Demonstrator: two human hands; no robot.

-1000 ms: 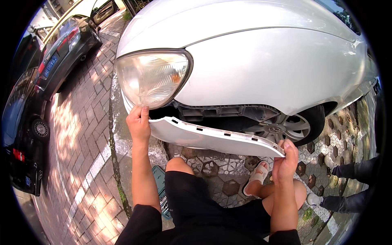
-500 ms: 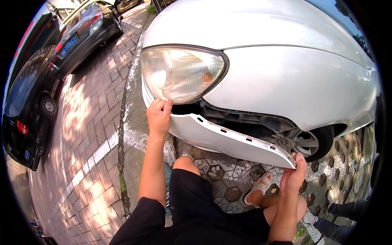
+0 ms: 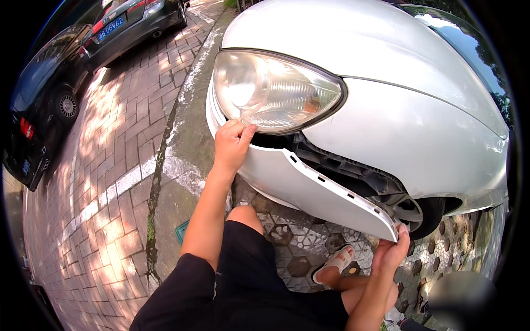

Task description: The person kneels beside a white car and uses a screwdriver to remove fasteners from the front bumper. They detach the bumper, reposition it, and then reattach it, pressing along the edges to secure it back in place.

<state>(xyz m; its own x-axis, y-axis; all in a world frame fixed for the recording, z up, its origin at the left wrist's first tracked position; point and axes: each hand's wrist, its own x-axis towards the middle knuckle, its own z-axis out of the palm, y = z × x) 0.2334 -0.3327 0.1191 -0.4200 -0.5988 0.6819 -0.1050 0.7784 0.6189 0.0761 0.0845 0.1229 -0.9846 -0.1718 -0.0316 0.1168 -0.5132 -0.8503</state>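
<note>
A white bumper (image 3: 314,190) stands away from the front corner of a white car, its rear end pulled outward and slots showing along its upper edge. My left hand (image 3: 232,144) grips that edge just under the headlight (image 3: 276,91), thumb on top. At the bumper's pointed rear end, beside the front wheel (image 3: 428,218), my right hand (image 3: 393,249) pinches the corner between thumb and fingers. Dark inner parts (image 3: 342,165) show in the gap between bumper and fender (image 3: 386,127). The fingertips behind the bumper are hidden.
Two dark cars, one grey (image 3: 130,27) and one black (image 3: 47,110), are parked at the left on brick paving (image 3: 116,182). Patterned paving (image 3: 301,267) lies under my feet. Another person's shoe (image 3: 423,297) shows at lower right, beside a blurred round shape (image 3: 462,299).
The view has shifted, so the car's front and headlight sit farther right. Both hands keep their hold on the bumper. A blurred round shape has appeared at the lower right.
</note>
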